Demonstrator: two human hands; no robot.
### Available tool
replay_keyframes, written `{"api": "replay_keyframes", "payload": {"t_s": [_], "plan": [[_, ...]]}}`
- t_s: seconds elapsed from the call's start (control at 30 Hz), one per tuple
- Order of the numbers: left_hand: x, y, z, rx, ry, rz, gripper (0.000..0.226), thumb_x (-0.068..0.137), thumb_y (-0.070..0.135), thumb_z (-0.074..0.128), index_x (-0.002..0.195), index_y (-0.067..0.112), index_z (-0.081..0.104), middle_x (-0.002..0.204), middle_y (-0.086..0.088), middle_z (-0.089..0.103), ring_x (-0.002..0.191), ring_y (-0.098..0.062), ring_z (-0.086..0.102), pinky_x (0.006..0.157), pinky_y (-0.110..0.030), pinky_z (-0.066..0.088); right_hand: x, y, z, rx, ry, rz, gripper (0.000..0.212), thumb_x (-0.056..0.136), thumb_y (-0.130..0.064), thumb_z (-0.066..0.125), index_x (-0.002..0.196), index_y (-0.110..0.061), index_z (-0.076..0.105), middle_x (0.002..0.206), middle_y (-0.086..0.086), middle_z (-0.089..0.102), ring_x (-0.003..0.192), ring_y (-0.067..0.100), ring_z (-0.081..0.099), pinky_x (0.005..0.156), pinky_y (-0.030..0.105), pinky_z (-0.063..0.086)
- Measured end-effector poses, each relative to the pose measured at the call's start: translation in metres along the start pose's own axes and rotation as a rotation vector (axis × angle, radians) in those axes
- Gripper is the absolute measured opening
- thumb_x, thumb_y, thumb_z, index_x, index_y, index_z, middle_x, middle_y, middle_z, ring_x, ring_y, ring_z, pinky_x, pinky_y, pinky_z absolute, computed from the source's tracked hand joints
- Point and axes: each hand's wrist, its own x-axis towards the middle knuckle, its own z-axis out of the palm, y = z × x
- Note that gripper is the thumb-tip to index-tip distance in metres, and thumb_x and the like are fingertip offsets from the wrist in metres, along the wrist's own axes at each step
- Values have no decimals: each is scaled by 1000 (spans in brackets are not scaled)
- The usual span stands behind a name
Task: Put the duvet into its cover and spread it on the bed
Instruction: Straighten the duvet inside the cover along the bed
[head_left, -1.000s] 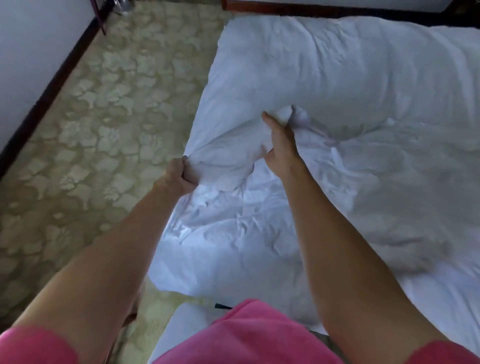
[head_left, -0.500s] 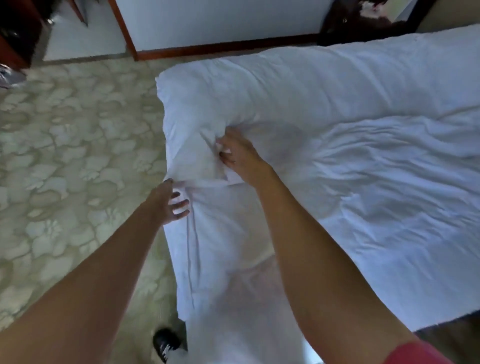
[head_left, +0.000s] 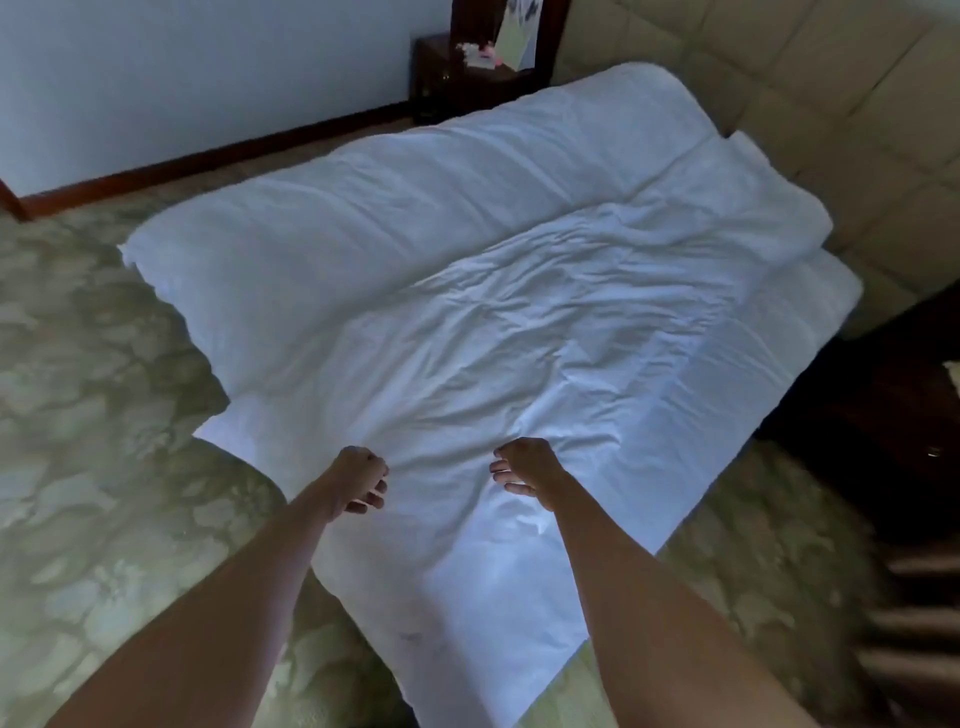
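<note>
1. Both hands reach out over the foot end of the bed. Left hand (head_left: 361, 480) hovers with fingers loosely curled and holds nothing; it sits just above the white cover (head_left: 519, 364) near the left of the foot edge.
2. Right hand (head_left: 524, 465) lies on the cloth with its fingers bent down into it. Creases fan away from this hand, so it looks to be pinching a fold, but whether it truly grips cannot be told.
3. White cover lies crumpled across the bed (head_left: 836, 291), its near end hanging off the foot edge toward the patterned carpet (head_left: 104, 415).
4. Duvet (head_left: 337, 223) forms a thick, puffy roll along the left side of the bed, running from the foot corner up to the padded headboard (head_left: 805, 78). It seems bunched to one side, likely not yet spread.
5. Hands sit side by side at the foot edge, probably to take the cloth and pull it flat.
6. Dark nightstand (head_left: 457, 78) stands by the far wall.
</note>
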Motion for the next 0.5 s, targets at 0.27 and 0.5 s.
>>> {"api": "replay_keyframes", "payload": {"t_s": [0.27,0.5], "plan": [[-10,24,-12,314,43,197,16,96,12,46,94,5,60,79,-9,65,59,-21,65,57,-25,45,-14,-17,-15,-197,-13,-85,19,94,-4,43,78,-5,52,68,16,47,52,16,45,48,20,35],[0,41,-50,553,-108,294,20,95,13,42,101,6,60,86,-8,69,64,-19,67,56,-24,48,-17,-41,18,-407,68,-105,34,95,2,43,67,-15,53,60,0,56,49,9,51,50,18,42]]}}
